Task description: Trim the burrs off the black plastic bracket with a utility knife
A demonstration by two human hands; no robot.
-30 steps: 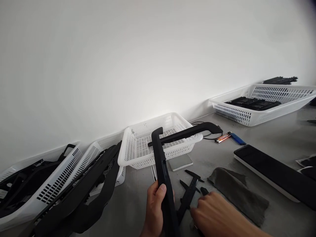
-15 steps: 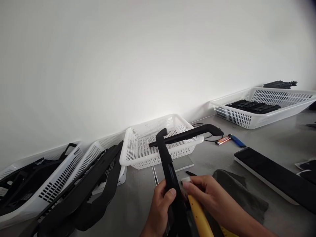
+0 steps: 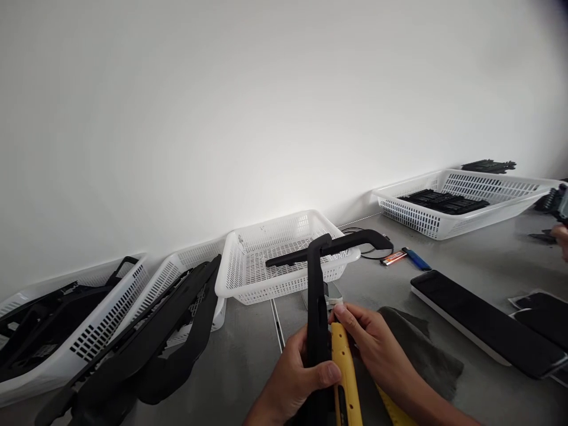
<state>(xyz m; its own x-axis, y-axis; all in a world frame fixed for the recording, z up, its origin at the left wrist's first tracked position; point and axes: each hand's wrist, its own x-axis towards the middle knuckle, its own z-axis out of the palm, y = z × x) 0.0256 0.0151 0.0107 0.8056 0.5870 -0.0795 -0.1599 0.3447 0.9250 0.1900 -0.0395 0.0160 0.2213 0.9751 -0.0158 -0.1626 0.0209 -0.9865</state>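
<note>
My left hand (image 3: 302, 378) is wrapped round a long black plastic part (image 3: 316, 296) with a hooked upper end, held upright. Its thumb reaches across to a yellow piece with small holes (image 3: 347, 373), which stands close along the black part's right side. Against the top of this yellow piece, my right hand (image 3: 373, 337) has its thumb and fingers pinched at a small white piece (image 3: 336, 301), mostly covered by the fingertips. A similar black curved part (image 3: 355, 239) lies across the white basket (image 3: 231, 290) behind.
At left, white baskets (image 3: 133, 278) hold black plastic parts (image 3: 168, 331). A dark cloth (image 3: 426, 349), a long black-topped pad (image 3: 483, 325), a blue item (image 3: 417, 258) and an orange packet (image 3: 394, 257) lie rightward. Another person's hand (image 3: 561, 236) shows near the far basket (image 3: 444, 228).
The black part has swung more upright and to the right. My left thumb has moved onto the yellow piece, now upright beside it. Another person's hand has come into view at right.
</note>
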